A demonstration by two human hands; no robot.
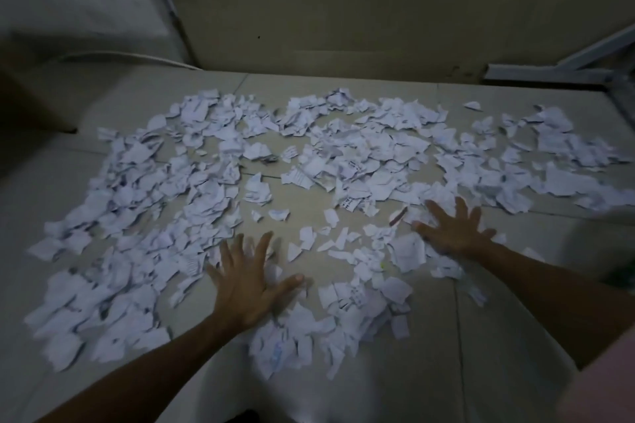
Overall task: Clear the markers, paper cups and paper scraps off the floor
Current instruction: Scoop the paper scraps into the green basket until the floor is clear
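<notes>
- Head view, left hand (245, 280): fingers straight and spread wide apart, palm down, pressed flat on the floor (498, 336) among scraps (213, 161); nothing gripped.
- Right hand (453, 228): fingers likewise straight and fanned apart, palm down, resting on scraps at the near right of the spread; nothing gripped.
- Both forearms bare, entering from the bottom edge and angled inward toward the spread.
- Just beside the right hand's thumb, on its left: a thin reddish object (398, 215), half buried in paper; blurred, identity cannot be told.
- Scraps: torn white pieces, many with faint print, covering the floor from far left to far right; thinner in the centre, between and just beyond the hands, with bare tile showing.
- Floor: pale tiles with visible joints.
- Beyond the scraps: wall (343, 10) along the far edge.
- Far right: pale metal frame (549, 72) at the foot of the wall.
- Lighting dim; fine detail soft.
</notes>
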